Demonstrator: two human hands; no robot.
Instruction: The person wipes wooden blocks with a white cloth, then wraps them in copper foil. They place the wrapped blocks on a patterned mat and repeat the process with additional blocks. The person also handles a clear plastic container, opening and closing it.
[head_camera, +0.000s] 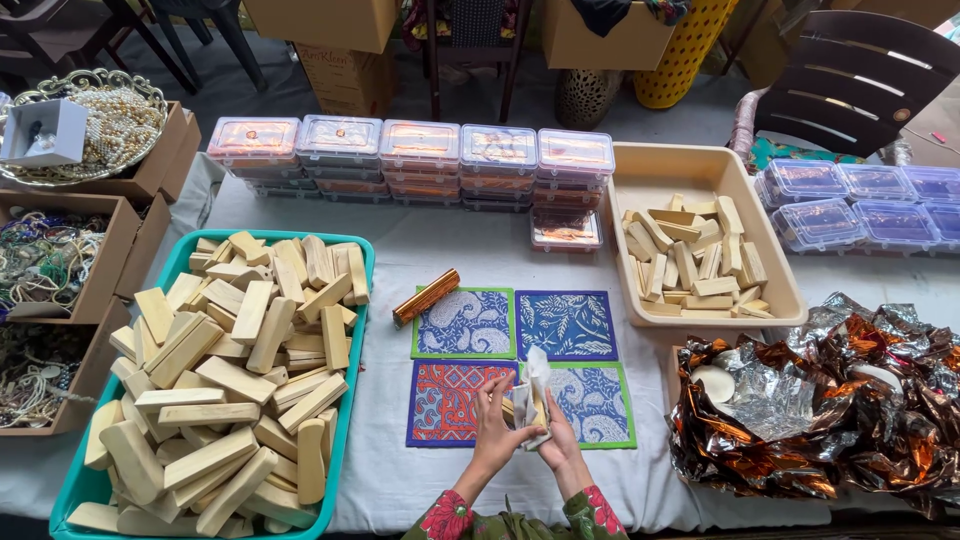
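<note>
- Left hand (492, 425) and right hand (556, 438) together grip a pale wooden block half-wrapped in white tissue (533, 398).
- Location: above four patterned cloth mats (566, 324).
- One gold-wrapped block (426, 297) lies finished beside the mats; a teal tray of bare wooden blocks (355, 400) remains.

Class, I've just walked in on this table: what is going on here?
A person's left hand and right hand hold a small wooden block partly wrapped in white paper, above four patterned cloth mats. A teal tray of blocks sits left, a beige tray right.
</note>
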